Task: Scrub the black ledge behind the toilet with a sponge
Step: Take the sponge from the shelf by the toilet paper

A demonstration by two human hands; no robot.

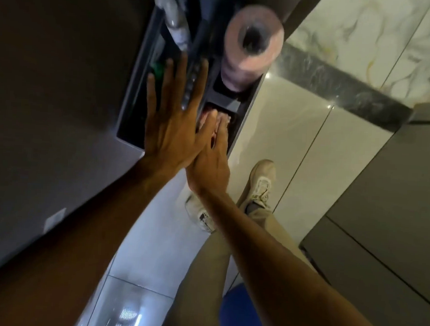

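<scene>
- Step: fetching gear from dark caddy (137, 102); no scrubbing yet.
- L hand (171, 132) flat, fingers spread, holds nothing.
- R hand (212, 162) reaches into compartment w/ pinkish item (224, 118), maybe sponge; grip can't tell.
- Black ledge (344, 95) well apart, to the right.
- Next: lift item out, carry to ledge.

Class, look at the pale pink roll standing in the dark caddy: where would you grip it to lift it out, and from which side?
Grip the pink roll around its upper, exposed part, coming from above. It stands on end in a compartment of the dark caddy, core hole facing the camera, and the walls appear to hide its base, so the top is probably the only free part. Both hands are lower down.
</scene>
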